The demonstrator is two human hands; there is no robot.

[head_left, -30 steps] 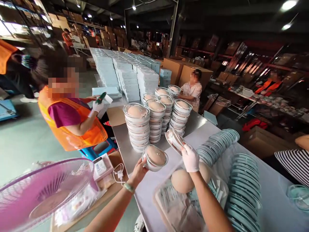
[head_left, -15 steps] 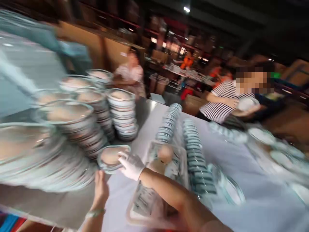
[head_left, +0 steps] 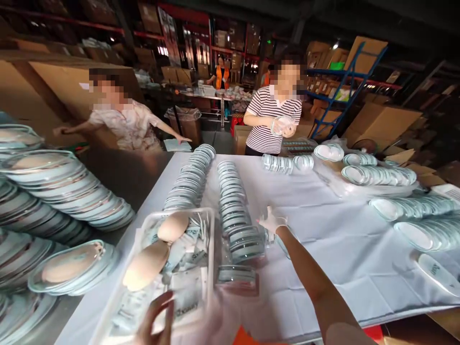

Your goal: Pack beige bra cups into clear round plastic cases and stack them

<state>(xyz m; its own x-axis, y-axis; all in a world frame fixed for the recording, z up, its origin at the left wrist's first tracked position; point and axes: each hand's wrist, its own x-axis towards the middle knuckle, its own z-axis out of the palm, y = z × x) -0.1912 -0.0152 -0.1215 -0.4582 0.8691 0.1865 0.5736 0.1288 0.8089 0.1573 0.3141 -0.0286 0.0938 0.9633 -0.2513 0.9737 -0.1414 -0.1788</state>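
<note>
My right hand (head_left: pixel 273 221), in a white glove, is stretched over the white-covered table just right of a row of clear packs with teal rims (head_left: pixel 235 211). Its fingers are apart. Partly hidden under that hand and forearm lies a teal-rimmed clear oval piece (head_left: pixel 285 247); whether they touch, I cannot tell. My bare left hand (head_left: pixel 158 318) is over the front of a clear plastic bin (head_left: pixel 212 249), fingers bent and apart, slightly blurred. Inside the bin are printed sachets (head_left: pixel 189 294) and two beige rounded cups (head_left: pixel 173 226).
Tall stacks of teal-rimmed packs with beige contents (head_left: pixel 68 184) stand at left. A second row of packs (head_left: pixel 190 175) runs behind the bin. More oval packs (head_left: pixel 381 175) lie at right. Across the table, a person in a striped shirt (head_left: pixel 268 110) holds a pack; another person (head_left: pixel 132 122) is at left.
The view has swung right. My right hand has left the beige-filled pack at the stacks and moved right past the rows. My left hand has gone from beside that pack to the bin.
</note>
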